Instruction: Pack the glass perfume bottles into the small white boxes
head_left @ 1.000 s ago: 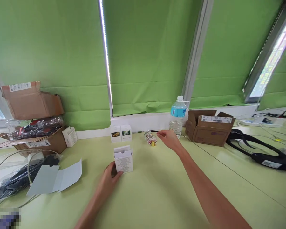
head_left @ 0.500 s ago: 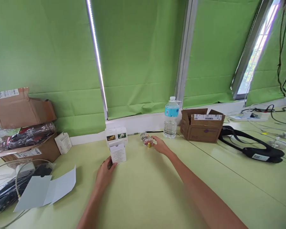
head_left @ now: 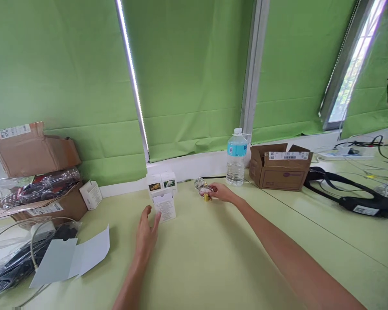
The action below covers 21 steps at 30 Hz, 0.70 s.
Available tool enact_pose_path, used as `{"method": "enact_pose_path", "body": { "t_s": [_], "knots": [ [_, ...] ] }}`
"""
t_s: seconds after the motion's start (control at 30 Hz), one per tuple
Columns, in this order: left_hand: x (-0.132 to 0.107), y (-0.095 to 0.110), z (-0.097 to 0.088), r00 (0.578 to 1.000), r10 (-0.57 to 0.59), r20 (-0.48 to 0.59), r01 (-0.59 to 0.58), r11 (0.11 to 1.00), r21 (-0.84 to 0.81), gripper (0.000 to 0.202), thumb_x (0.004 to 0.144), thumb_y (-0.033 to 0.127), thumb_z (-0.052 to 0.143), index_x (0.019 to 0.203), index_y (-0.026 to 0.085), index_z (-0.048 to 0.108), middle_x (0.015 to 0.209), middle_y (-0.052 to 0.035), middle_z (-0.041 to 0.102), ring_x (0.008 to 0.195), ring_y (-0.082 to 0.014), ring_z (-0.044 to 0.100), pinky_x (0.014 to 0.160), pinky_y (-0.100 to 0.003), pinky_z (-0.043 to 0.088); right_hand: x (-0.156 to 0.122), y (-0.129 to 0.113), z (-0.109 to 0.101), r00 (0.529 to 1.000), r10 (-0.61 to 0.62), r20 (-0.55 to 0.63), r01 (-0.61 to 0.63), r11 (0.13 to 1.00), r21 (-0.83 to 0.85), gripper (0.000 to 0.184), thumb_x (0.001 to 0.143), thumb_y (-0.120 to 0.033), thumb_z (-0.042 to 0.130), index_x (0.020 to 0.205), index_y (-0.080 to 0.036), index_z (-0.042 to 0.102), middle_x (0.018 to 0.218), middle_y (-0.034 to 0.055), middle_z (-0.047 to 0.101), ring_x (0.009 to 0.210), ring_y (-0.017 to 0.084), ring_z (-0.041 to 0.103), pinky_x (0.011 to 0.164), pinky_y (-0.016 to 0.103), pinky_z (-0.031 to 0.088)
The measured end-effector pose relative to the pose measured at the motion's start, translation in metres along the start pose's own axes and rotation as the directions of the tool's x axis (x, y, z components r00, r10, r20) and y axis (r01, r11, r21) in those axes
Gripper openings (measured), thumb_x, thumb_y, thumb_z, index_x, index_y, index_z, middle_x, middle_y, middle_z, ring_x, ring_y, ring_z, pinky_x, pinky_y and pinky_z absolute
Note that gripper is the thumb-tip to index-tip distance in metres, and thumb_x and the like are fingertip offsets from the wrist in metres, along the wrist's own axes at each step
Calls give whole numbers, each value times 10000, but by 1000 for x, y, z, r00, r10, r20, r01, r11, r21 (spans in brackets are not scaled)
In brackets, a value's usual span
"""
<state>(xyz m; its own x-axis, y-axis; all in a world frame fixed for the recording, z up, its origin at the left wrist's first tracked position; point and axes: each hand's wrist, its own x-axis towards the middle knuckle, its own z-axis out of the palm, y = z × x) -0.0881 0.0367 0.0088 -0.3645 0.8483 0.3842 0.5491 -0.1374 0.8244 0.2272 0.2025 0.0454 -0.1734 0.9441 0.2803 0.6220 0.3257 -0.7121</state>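
My left hand [head_left: 148, 232] is open beside a small white printed box [head_left: 165, 207] with a raised top flap, thumb at its near left edge; whether they touch, I cannot tell. Behind that box, two white boxes [head_left: 162, 183] with flower pictures stand side by side against the sill. My right hand [head_left: 222, 192] has its fingers closed on the right side of a small pinkish glass bottle [head_left: 204, 190] with gold parts, low at the table. A clear glass piece [head_left: 199, 183] lies just left of it, partly overlapped.
A water bottle [head_left: 236, 158] and an open brown carton [head_left: 280, 168] stand at the back right, beside a black headset-like strap [head_left: 352, 196]. On the left are stacked cartons [head_left: 35, 150], a white box [head_left: 91, 195], a folded white card [head_left: 73, 260] and bagged cables [head_left: 19, 258].
My left hand has loosened from the white box, its fingers now spread. The right hand has closed further around the glass bottle. The whole view has shifted slightly.
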Motion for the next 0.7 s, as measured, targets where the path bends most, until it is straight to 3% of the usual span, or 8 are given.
{"method": "enact_pose_path", "body": {
  "t_s": [0.1, 0.2, 0.3, 0.4, 0.5, 0.6, 0.7],
  "knots": [
    [-5, 13, -8, 980, 57, -189, -47, 997, 55, 384, 879, 494, 425, 1137, 225, 517, 1075, -72, 625, 901, -203, 596, 749, -317, 466, -17, 0, -5, 995, -24, 95, 22, 1000, 21, 223, 646, -278, 672, 823, -142, 674, 745, 25, 679, 697, 184, 600, 654, 265, 456],
    [-12, 24, -11, 956, 178, -233, -149, 980, 135, 265, 887, 440, 430, 955, 225, 569, 814, -25, 611, 700, -163, 548, 670, -280, 433, -40, -5, -7, 986, -54, 160, 49, 998, 38, 293, 693, -328, 647, 916, -141, 677, 813, 48, 696, 741, 202, 614, 670, 280, 469],
    [-23, 32, -4, 957, 270, -109, -253, 957, 144, 237, 891, 407, 427, 862, 226, 577, 736, -10, 591, 614, -145, 510, 607, -256, 399, -64, -15, -5, 969, -101, 227, 89, 994, 59, 325, 743, -359, 608, 976, -142, 672, 847, 54, 698, 747, 202, 615, 677, 296, 480],
    [-34, 40, 11, 952, 293, 94, -303, 944, 130, 245, 896, 403, 411, 895, 238, 592, 816, -10, 623, 554, -126, 495, 581, -250, 386, -85, -31, 2, 942, -162, 294, 142, 986, 89, 313, 762, -336, 605, 1003, -146, 668, 876, 48, 697, 764, 194, 616, 699, 298, 486],
    [-45, 45, 25, 937, 252, 243, -275, 959, 64, 274, 873, 412, 447, 1069, 268, 573, 1041, -21, 641, 504, -108, 487, 596, -267, 418, -103, -49, 12, 910, -235, 342, 204, 971, 124, 259, 774, -297, 606, 994, -178, 673, 921, 25, 690, 826, 185, 614, 757, 292, 484],
    [-50, 46, 32, 929, 189, 319, -199, 980, -1, 462, 817, 423, 536, 1258, 296, 489, 1232, -56, 600, 548, -133, 552, 631, -296, 448, -116, -64, 21, 876, -323, 358, 285, 946, 154, 240, 789, -302, 607, 995, -200, 676, 944, 20, 684, 860, 189, 610, 780, 300, 484],
    [-51, 46, 33, 924, 152, 351, -146, 988, -45, 500, 797, 435, 556, 1274, 291, 503, 1185, -58, 642, 660, -183, 617, 651, -304, 458, -124, -69, 22, 866, -368, 338, 349, 930, 119, 297, 800, -325, 613, 1071, -217, 666, 1021, 45, 678, 938, 221, 600, 826, 335, 475]
  ]
}}
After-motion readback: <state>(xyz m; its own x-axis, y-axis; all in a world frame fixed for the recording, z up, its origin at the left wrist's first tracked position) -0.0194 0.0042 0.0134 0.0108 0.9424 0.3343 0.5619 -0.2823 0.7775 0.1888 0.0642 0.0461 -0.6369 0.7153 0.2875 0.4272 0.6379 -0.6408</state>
